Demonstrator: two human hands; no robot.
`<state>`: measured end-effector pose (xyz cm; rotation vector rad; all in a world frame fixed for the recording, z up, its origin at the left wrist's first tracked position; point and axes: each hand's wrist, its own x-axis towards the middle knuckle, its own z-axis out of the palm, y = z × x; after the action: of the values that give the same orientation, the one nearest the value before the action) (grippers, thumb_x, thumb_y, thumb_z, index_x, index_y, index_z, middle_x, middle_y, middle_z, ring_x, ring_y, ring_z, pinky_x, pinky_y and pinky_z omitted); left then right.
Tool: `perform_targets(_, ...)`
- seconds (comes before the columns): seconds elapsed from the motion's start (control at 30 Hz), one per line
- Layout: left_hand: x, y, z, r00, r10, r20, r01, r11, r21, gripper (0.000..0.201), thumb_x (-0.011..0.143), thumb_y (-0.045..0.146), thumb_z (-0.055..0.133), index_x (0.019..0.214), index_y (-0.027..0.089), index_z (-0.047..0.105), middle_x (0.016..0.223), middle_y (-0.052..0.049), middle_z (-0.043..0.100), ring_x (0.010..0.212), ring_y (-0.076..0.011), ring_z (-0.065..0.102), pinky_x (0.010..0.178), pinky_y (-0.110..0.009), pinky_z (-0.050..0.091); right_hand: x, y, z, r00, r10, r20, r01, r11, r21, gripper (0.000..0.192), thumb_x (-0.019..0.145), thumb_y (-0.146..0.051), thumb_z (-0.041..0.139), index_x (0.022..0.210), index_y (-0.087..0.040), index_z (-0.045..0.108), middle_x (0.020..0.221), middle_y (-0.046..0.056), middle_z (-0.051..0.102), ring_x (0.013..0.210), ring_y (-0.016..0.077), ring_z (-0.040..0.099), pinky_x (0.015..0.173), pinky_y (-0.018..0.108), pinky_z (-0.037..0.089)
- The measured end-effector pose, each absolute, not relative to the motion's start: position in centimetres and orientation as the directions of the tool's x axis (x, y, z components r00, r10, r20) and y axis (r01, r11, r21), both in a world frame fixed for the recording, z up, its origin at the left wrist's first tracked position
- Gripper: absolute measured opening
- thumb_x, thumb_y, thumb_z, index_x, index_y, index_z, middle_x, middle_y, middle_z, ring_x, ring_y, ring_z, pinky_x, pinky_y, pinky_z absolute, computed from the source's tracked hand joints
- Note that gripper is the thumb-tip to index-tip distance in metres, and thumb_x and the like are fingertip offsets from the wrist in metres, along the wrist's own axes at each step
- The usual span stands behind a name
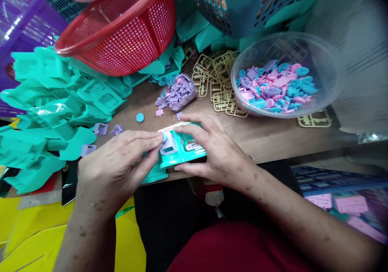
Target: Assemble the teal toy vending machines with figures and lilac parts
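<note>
A teal plastic toy housing (182, 155) lies tilted at the table's front edge, with a printed label strip along its far side. My right hand (220, 152) is closed around its right end, thumb on the near side and fingers over the far side. A light purple frame (170, 143) sits on the housing's left part. Against that frame my left hand (118, 157) pinches a small blue plastic piece (164, 138), mostly covered by the fingertips. Under the left hand is another teal part (156, 174). A blue disc (140, 117) lies on the table beyond it.
Teal shells (39, 114) are heaped at left, below a red basket (121, 33). A small tub of purple pieces (181, 92), beige sprues (222, 82) and a clear bowl (325, 78) of coloured parts stand behind. Purple frames (101, 129) lie near my left hand.
</note>
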<state>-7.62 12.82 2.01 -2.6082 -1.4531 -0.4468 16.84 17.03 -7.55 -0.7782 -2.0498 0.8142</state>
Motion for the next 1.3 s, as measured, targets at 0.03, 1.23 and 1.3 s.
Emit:
perform_targets(0.03, -7.7, 12.7, 2.0, 0.495, 0.811, 0.312, 0.845, -0.533, 0.043, 0.027, 0.102, 0.015, 0.077, 0.126, 0.028, 0.074, 0.124, -0.001, 0.085, 0.111, -0.0210, 0.083, 0.097, -0.033, 0.066, 16.8, 17.1, -7.6, -0.504, 0.745, 0.437, 0.238, 0.606, -0.759, 0.075, 0.089, -0.042, 0.094, 0.152, -0.027, 0.056, 0.160, 0.014, 0.057, 0.152, 0.0354, 0.054, 0.130, 0.058, 0.044)
perform_targets(1.23, -7.5, 11.9, 3.2, 0.562, 0.798, 0.215, 0.808, -0.586, 0.062, 0.041, 0.102, 0.015, 0.074, 0.141, 0.028, 0.068, 0.135, -0.005, 0.080, 0.120, -0.0252, 0.079, 0.107, -0.040, 0.067, 16.9, 17.3, -7.7, -0.508, 0.758, 0.409, 0.237, 0.579, -0.780, 0.075, 0.089, -0.042, 0.093, 0.152, -0.033, 0.054, 0.159, 0.011, 0.059, 0.150, 0.0372, 0.055, 0.128, 0.063, 0.046)
perform_targets(1.3, -7.2, 11.8, 3.6, 0.589, 0.781, 0.211, 0.795, -0.606, 0.027, 0.038, 0.103, 0.015, 0.072, 0.139, 0.023, 0.069, 0.135, -0.008, 0.079, 0.120, -0.0252, 0.078, 0.107, -0.037, 0.066, 16.8, 17.3, -7.7, -0.507, 0.759, 0.407, 0.236, 0.577, -0.781, 0.074, 0.090, -0.042, 0.093, 0.152, -0.034, 0.054, 0.159, 0.011, 0.058, 0.150, 0.0371, 0.055, 0.128, 0.064, 0.046)
